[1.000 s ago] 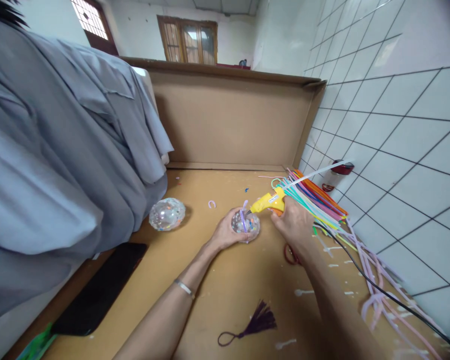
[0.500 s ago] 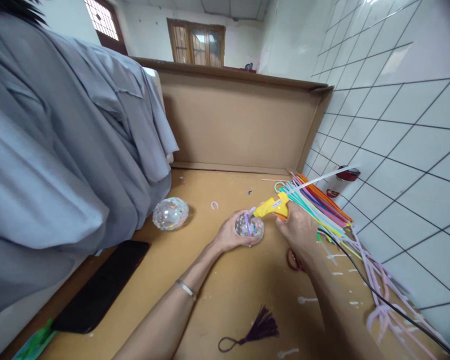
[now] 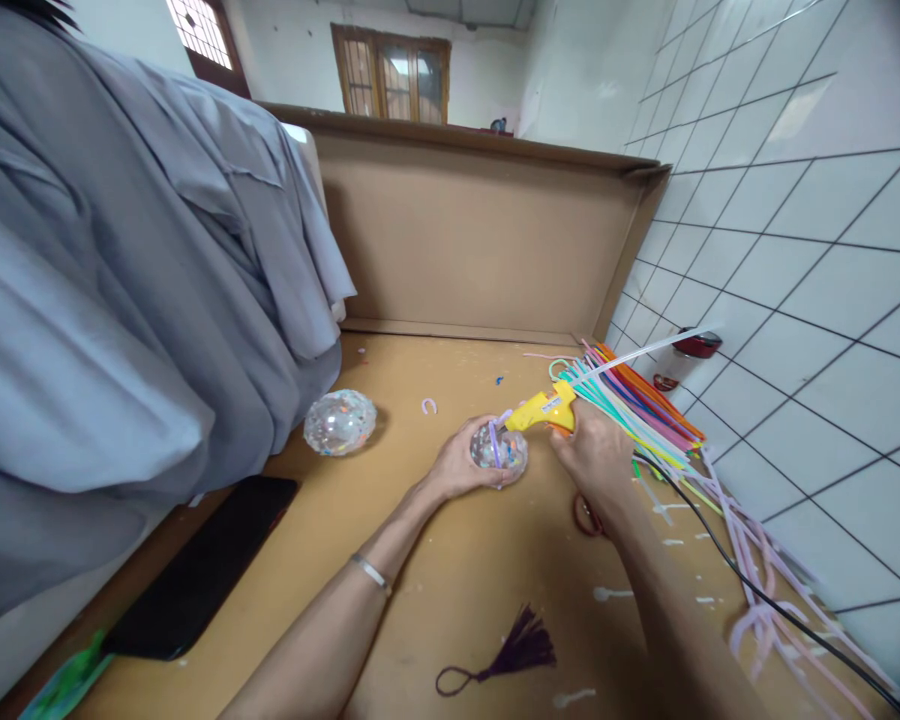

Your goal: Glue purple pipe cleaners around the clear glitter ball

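Only the view has shifted slightly since the earlier frame: left hand (image 3: 457, 464) has its fingers curled round clear speckled bowl (image 3: 513, 458), well short of the worktop (image 3: 457, 590)'s far edge, right hand (image 3: 594, 442) grips yellow glue gun (image 3: 544, 408), fingers closed, nozzle (image 3: 503, 426) at purple strip (image 3: 496, 446)

1 clear, round, colour-speckled shell (image 3: 513, 456) was crossed by 1 thin purple strip (image 3: 495, 442). 1 yellow plastic glue gun (image 3: 541, 408) sloped nozzle-down beside the strip, translucent rod (image 3: 634, 354) rearward.

Both forearms reach forward, left hand (image 3: 461, 462) cupped, right hand (image 3: 596, 447) closed in a grip.
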A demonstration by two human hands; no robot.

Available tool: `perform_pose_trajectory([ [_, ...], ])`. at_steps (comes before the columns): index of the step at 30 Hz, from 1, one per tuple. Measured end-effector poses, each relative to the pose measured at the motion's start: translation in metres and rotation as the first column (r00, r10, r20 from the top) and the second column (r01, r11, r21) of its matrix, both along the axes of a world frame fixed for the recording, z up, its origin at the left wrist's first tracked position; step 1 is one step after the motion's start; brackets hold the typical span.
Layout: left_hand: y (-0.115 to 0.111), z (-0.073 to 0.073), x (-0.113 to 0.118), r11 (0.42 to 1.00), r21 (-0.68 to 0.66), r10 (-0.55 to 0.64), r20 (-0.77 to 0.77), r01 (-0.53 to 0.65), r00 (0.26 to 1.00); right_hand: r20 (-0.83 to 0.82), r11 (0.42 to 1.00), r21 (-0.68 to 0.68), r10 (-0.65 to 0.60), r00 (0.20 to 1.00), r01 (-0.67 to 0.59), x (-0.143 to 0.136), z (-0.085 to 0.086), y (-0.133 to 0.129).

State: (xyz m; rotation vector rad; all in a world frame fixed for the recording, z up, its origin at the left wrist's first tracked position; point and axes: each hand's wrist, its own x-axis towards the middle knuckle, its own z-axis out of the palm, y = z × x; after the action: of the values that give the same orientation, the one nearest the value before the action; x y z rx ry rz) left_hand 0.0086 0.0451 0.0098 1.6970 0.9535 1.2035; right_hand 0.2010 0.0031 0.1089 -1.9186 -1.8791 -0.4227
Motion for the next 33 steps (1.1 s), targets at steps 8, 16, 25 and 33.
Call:
perform_pose_trajectory([
  [8,0.0017,-0.0027,-0.0003,1.0,0.019,0.001,-0.024,-0.001,1.0,-0.007,1.0,-0.019,0.018,1.0,-0.018,-0.0005,0.0021,-0.0009],
  [16,0.0012,-0.0016,-0.0008,1.0,0.001,0.001,-0.034,-0.001,0.999,-0.009,1.0,-0.022,0.02,1.0,-0.02,0.0004,0.0024,-0.0016],
  [25,0.0005,-0.0004,-0.0003,1.0,0.006,-0.008,-0.024,0.008,1.0,0.003,0.999,0.005,0.032,0.999,-0.032,0.0011,0.0018,-0.0015],
  [33,-0.0006,0.0002,-0.0003,1.0,0.013,-0.001,-0.014,0.002,1.0,0.017,1.0,0.007,0.022,1.0,-0.022,0.001,0.0031,-0.0029],
])
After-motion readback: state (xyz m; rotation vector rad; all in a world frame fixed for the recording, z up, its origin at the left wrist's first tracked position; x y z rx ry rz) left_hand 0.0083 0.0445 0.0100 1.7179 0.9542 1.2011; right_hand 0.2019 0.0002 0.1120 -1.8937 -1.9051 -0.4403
